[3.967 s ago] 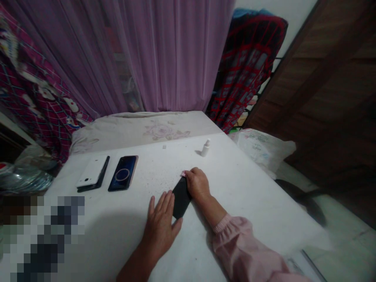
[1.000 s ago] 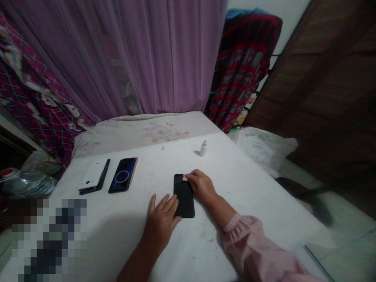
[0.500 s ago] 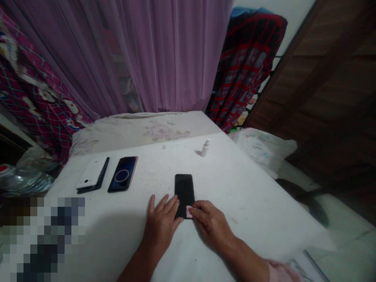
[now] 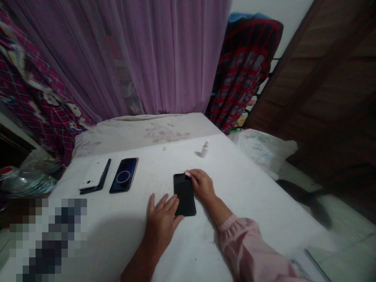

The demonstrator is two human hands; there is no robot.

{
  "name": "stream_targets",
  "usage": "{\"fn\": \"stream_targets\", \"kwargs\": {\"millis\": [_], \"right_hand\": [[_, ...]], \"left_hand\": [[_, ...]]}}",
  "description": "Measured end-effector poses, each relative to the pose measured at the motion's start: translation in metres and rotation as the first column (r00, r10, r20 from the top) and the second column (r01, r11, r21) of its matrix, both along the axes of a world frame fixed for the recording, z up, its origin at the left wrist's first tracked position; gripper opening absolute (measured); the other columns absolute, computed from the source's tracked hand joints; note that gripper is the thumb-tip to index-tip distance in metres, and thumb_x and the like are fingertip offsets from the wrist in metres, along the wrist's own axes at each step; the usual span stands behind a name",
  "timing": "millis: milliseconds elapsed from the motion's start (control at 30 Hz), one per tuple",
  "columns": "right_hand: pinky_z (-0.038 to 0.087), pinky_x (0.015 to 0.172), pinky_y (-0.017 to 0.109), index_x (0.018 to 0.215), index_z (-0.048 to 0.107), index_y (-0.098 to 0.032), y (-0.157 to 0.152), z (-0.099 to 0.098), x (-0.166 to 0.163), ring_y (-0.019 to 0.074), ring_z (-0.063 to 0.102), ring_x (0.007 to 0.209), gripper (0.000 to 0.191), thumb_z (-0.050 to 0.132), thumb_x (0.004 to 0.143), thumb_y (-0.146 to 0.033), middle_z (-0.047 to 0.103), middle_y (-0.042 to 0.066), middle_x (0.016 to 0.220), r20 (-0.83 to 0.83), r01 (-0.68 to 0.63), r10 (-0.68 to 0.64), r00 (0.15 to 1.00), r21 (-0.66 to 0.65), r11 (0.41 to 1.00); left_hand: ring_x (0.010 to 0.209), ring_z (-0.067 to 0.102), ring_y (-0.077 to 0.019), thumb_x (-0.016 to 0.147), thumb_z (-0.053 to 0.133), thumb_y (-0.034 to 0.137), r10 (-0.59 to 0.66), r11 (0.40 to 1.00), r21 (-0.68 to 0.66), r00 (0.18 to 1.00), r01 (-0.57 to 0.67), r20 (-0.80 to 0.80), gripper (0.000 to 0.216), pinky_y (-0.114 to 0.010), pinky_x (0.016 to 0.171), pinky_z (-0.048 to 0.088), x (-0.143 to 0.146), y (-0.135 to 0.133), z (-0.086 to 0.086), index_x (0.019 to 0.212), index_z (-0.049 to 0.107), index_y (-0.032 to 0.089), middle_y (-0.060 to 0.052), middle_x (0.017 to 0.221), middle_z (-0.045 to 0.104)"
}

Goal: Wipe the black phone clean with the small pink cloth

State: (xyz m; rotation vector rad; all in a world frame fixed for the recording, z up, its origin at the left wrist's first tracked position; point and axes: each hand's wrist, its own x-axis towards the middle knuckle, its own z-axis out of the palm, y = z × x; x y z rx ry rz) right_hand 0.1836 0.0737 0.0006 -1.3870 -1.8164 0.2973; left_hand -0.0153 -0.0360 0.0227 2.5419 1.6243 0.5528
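A black smartphone (image 4: 184,194) lies face up and nearly straight on the white surface, its screen dark. My left hand (image 4: 162,221) rests flat with spread fingers, the fingertips against the phone's lower left edge. My right hand (image 4: 202,185) is at the phone's top right corner, pinching a small pink wipe (image 4: 187,172) against it. Both my hands are bare, and the right forearm ends in a pink gathered sleeve (image 4: 246,246).
To the left lie a white phone (image 4: 94,174) on a dark case and a dark blue phone with a ring pattern (image 4: 124,175). A small white spray bottle (image 4: 205,149) stands farther back. A white plastic bag (image 4: 264,150) sits beyond the right edge.
My right hand has moved from the phone's lower end up to its top corner, carrying the pink wipe. The sleeve has slid back down the forearm. My left hand and the phone stay put.
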Motion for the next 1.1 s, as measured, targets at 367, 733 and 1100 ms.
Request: {"fn": "stream_targets", "kwargs": {"millis": [367,733,1100], "right_hand": [[0.052,0.089,0.04,0.092,0.077,-0.02,-0.001,0.003,0.005,0.0239,0.068,0.094,0.033,0.057,0.082,-0.044,0.076,0.008,0.097,-0.454,0.074,-0.099,0.885,-0.072,0.995],[0.055,0.068,0.034,0.089,0.078,-0.013,-0.037,0.007,0.034,0.02,0.065,0.074,0.048,0.087,0.057,-0.046,0.074,0.007,0.08,-0.927,-0.211,-0.189,0.323,-0.265,0.941],[0.049,0.044,0.021,0.083,0.075,-0.017,-0.038,0.008,0.045,0.0126,0.059,0.06,0.032,0.086,0.058,-0.035,0.072,0.003,0.081,-0.977,-0.33,-0.192,0.096,-0.213,0.92]], "left_hand": [[0.108,0.063,-0.0321,0.093,0.054,0.038,0.13,0.988,0.105,0.982,-0.116,-0.135,0.033,-0.062,0.114,0.019,0.026,0.01,0.018,0.115,0.069,0.018,-0.013,0.117,0.071],[0.139,0.039,-0.0264,0.075,0.052,0.003,-0.295,0.955,-0.133,0.904,0.266,-0.311,0.06,-0.05,0.116,0.021,0.022,0.061,0.043,0.132,0.054,0.023,-0.008,0.146,0.049],[0.112,0.057,-0.033,0.054,0.077,0.013,-0.225,0.965,-0.223,0.881,0.141,-0.417,0.048,-0.051,0.117,0.005,0.036,0.103,0.044,0.101,0.066,0.018,-0.013,0.113,0.068]]}}
